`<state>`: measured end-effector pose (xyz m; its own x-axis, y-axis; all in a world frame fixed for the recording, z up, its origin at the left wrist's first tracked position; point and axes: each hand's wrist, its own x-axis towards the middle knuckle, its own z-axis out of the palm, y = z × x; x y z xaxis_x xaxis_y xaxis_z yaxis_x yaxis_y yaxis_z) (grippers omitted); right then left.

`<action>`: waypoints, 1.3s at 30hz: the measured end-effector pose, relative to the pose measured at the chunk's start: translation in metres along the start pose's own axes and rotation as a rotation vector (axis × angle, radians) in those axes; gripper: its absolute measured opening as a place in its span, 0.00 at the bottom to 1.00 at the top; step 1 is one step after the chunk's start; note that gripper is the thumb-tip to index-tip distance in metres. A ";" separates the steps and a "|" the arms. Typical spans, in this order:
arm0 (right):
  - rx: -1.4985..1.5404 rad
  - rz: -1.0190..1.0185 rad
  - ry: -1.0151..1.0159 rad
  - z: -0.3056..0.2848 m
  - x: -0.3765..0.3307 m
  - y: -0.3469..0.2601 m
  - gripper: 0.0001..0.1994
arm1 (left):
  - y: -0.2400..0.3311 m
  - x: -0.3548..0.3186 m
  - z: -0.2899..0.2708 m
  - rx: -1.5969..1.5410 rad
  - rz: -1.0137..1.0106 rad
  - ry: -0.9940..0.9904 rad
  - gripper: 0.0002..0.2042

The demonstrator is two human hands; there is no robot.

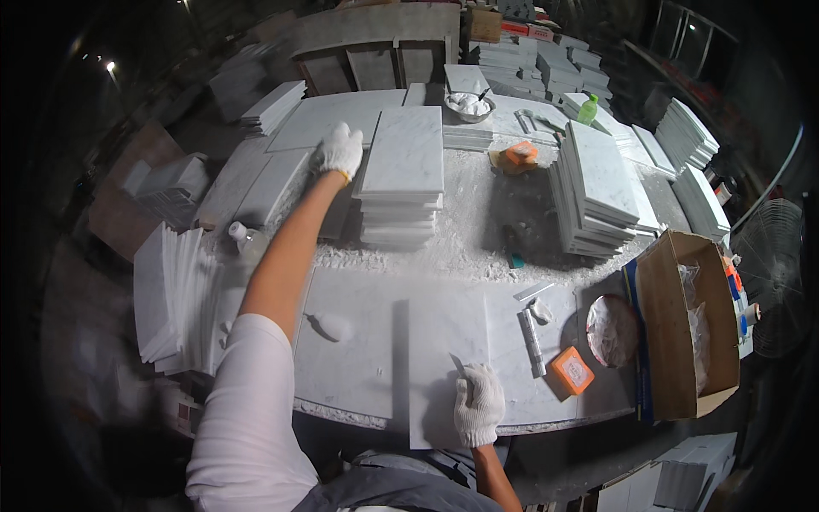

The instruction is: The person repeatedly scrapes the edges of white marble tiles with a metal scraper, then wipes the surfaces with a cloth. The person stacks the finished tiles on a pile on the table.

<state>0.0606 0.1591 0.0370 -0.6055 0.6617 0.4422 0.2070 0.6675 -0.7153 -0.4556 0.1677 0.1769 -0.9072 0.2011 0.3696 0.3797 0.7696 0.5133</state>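
Observation:
My left hand, in a white glove, reaches far forward and rests at the left edge of a stack of white marble tiles. My right hand, also gloved, lies near the table's front edge on a single white marble tile and grips a small blade whose tip points up and left. Both arms come in from the lower edge.
A second tile stack stands at the right. An open cardboard box, an orange block, a round lid, a metal bowl, a green bottle and a fan lie around. More tiles lean at the left.

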 end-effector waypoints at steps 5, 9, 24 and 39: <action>0.041 -0.008 -0.025 -0.002 0.000 0.002 0.08 | 0.034 -0.035 -0.078 -0.035 0.167 0.090 0.19; 0.027 0.025 0.058 0.005 -0.018 0.019 0.10 | 0.031 -0.164 -0.061 -0.121 0.513 -0.242 0.15; 0.437 0.549 0.437 -0.098 -0.169 0.099 0.13 | 0.017 -0.336 0.036 0.319 1.144 -0.773 0.24; 0.684 0.832 0.520 -0.079 -0.148 0.063 0.15 | 0.000 -0.534 -0.054 -0.295 1.454 -1.141 0.34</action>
<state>0.2239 0.1297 -0.0308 -0.0639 0.9688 -0.2395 -0.1592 -0.2468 -0.9559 0.0391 0.0281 0.0212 0.4921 0.8703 0.0196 0.7689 -0.4450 0.4591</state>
